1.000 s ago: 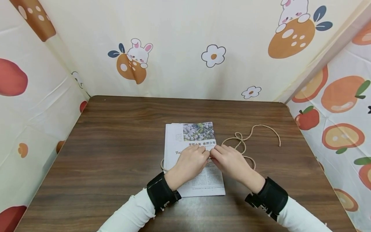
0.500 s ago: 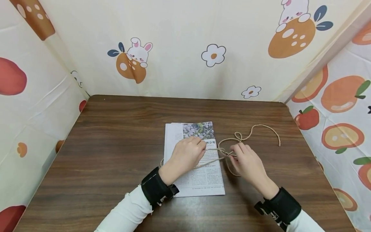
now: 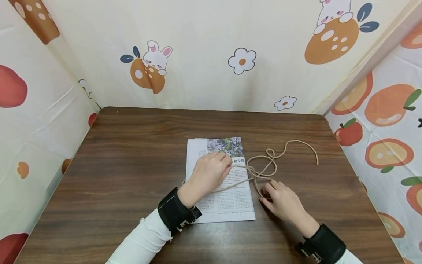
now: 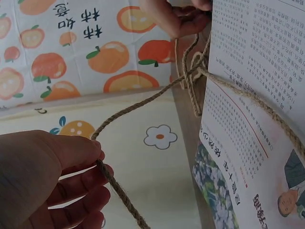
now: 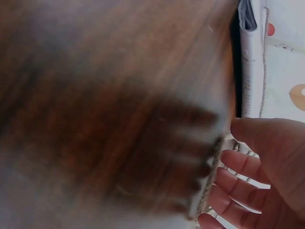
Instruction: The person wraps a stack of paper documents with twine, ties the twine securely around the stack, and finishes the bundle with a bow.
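Note:
A folded newspaper stack [image 3: 227,205] lies on the table with a twisted tan rope [image 3: 242,181] running across it. The strands cross at its right edge. Over the paper, my left hand [image 3: 209,172] pinches one strand; in the left wrist view the rope [image 4: 128,109] passes between thumb and forefinger. My right hand [image 3: 285,201] is low beside the right edge of the paper, at a hanging loop. In the right wrist view its thumb and fingers [image 5: 240,164] stand apart, and rope [image 5: 207,188] runs by the fingertips. A firm hold there does not show.
The brown wooden table [image 3: 138,157] carries the paper near its middle. To the right, the rope's loose tail [image 3: 294,140] curls over the wood. Printed cloth walls [image 3: 197,55] close off the back and both sides.
Both hands were together at the crossing over the paper. The right hand has moved right and down towards the body; the left has drawn slightly left with its strand, and the crossing sits further right.

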Demonstrator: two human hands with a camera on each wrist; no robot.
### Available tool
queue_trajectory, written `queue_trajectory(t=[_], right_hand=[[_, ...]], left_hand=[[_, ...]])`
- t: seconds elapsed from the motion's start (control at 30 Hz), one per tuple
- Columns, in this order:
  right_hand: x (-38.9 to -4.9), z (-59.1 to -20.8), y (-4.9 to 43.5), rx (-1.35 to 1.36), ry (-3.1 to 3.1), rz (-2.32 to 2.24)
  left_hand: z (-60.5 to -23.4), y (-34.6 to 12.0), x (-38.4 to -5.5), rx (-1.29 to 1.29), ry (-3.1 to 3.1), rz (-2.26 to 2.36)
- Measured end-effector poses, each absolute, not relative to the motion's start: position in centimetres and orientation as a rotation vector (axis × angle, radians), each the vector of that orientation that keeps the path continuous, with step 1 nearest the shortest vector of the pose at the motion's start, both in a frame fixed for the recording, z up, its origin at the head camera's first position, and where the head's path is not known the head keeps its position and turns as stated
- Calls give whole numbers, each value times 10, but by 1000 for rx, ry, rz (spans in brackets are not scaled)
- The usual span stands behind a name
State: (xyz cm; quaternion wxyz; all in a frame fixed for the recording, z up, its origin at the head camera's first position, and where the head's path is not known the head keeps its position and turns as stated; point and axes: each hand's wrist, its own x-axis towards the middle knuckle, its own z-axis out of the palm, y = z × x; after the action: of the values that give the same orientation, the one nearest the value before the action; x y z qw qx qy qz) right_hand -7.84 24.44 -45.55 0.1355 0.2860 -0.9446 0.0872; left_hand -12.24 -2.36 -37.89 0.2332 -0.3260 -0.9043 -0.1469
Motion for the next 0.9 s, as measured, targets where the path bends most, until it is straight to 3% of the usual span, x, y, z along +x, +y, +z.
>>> queue_trajectory(t=[0.9], right_hand=[[-87, -442, 244, 876, -2604, 190]], left_hand=[[-364, -64, -125, -812, -2450, -442]])
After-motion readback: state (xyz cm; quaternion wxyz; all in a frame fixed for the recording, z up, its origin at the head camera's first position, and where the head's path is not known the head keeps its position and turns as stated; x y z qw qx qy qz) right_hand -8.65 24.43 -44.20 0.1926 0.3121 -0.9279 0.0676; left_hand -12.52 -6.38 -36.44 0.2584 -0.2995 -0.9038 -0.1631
